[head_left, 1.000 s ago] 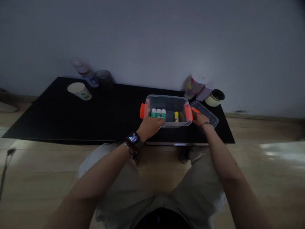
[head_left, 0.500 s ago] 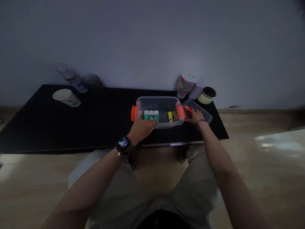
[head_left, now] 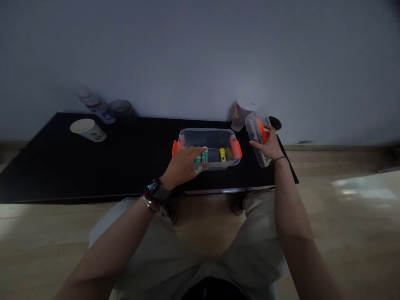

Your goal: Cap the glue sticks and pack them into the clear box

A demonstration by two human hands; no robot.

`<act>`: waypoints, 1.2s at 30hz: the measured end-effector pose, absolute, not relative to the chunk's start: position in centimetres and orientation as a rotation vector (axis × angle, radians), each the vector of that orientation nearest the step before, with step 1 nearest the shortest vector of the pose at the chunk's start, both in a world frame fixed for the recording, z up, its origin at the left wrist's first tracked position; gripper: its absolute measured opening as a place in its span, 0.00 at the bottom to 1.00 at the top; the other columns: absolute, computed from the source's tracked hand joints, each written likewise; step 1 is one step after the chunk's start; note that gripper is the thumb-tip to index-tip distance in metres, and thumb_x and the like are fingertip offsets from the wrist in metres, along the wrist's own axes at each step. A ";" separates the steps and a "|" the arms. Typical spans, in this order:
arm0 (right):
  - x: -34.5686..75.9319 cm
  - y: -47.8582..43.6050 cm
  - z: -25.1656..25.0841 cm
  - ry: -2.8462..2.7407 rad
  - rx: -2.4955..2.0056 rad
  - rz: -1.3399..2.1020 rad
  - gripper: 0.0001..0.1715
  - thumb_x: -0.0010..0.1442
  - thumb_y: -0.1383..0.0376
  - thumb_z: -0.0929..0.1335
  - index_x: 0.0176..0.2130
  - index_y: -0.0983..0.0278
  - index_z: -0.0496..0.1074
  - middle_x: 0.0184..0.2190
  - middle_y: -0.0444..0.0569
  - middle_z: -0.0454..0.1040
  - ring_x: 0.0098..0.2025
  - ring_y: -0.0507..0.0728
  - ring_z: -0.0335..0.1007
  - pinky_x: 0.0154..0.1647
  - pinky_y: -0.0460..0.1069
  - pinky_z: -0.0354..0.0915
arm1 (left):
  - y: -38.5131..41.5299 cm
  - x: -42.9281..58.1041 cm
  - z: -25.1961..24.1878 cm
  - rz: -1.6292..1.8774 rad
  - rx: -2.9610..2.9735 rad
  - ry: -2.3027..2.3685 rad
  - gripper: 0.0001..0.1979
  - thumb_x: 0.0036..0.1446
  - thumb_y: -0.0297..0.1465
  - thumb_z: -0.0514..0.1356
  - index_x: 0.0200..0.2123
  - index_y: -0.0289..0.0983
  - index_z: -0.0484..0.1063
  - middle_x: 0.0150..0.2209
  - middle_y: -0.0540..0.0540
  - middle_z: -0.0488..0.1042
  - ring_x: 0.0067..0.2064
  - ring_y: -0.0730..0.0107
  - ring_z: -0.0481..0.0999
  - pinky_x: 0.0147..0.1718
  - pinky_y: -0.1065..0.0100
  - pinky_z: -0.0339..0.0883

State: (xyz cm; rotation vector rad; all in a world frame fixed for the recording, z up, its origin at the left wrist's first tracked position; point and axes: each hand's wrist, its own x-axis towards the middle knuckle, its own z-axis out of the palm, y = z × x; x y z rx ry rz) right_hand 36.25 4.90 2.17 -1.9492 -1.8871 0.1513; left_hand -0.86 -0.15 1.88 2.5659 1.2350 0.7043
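Note:
A clear plastic box with orange side latches stands on the black table. Inside it are upright green glue sticks with white caps, a yellow glue stick and a brownish item too dim to make out. My left hand lies over the box's front left rim, fingers stretched and apart from the thumb, partly covering the green sticks. To the right of the box, my right hand grips the clear lid at its orange handle. The lid is tilted up on its side.
A white paper cup, a bottle and a dark round container stand at the left of the black table. Behind the lid are a patterned plastic cup and a dark-mouthed pot, close to the wall.
My right hand has lifted the lid from flat on the table to a tilted, raised position. My left hand has shifted slightly left and up, its fingers more outstretched.

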 end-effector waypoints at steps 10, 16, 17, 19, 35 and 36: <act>23.9 2.6 4.4 -2.361 -1.260 0.384 0.51 0.48 0.51 0.76 0.64 0.61 0.60 0.63 0.59 0.63 0.65 0.69 0.57 0.65 0.65 0.52 | 4.3 -4.5 0.6 1.155 1.676 1.625 0.24 0.68 0.44 0.49 0.57 0.36 0.70 0.59 0.38 0.71 0.60 0.58 0.69 0.61 0.56 0.62; 20.5 2.8 3.8 -2.527 -1.168 0.405 0.50 0.48 0.52 0.76 0.64 0.63 0.61 0.62 0.59 0.64 0.64 0.67 0.58 0.66 0.63 0.51 | 4.7 -4.8 -0.1 1.105 1.413 1.478 0.26 0.65 0.47 0.52 0.57 0.36 0.70 0.58 0.39 0.73 0.60 0.56 0.70 0.61 0.54 0.63; 20.3 2.8 3.8 -2.537 -1.156 0.414 0.50 0.49 0.52 0.76 0.65 0.63 0.61 0.62 0.59 0.65 0.64 0.67 0.58 0.66 0.63 0.51 | 4.7 -4.8 -0.1 1.108 1.413 1.465 0.26 0.64 0.46 0.54 0.57 0.36 0.70 0.58 0.39 0.73 0.60 0.56 0.70 0.62 0.54 0.62; 20.1 2.8 3.9 -2.557 -1.133 0.436 0.50 0.50 0.51 0.75 0.65 0.62 0.61 0.62 0.58 0.65 0.64 0.67 0.59 0.66 0.63 0.52 | 4.8 -4.9 -0.3 1.105 1.401 1.456 0.26 0.62 0.43 0.58 0.58 0.35 0.70 0.59 0.37 0.72 0.61 0.54 0.70 0.63 0.51 0.61; 24.7 5.4 2.0 -2.269 -1.720 0.195 0.49 0.61 0.34 0.59 0.68 0.61 0.60 0.71 0.59 0.52 0.73 0.72 0.43 0.69 0.69 0.46 | 6.6 -4.5 -1.1 1.159 1.797 1.511 0.26 0.64 0.38 0.56 0.62 0.34 0.65 0.64 0.33 0.67 0.65 0.51 0.66 0.65 0.46 0.58; 24.8 5.5 1.7 -2.270 -1.726 0.216 0.49 0.62 0.34 0.58 0.68 0.60 0.60 0.72 0.58 0.51 0.73 0.72 0.41 0.69 0.69 0.45 | 6.8 -4.3 -1.0 1.173 1.866 1.511 0.26 0.64 0.38 0.55 0.62 0.34 0.65 0.63 0.33 0.67 0.65 0.52 0.66 0.65 0.46 0.58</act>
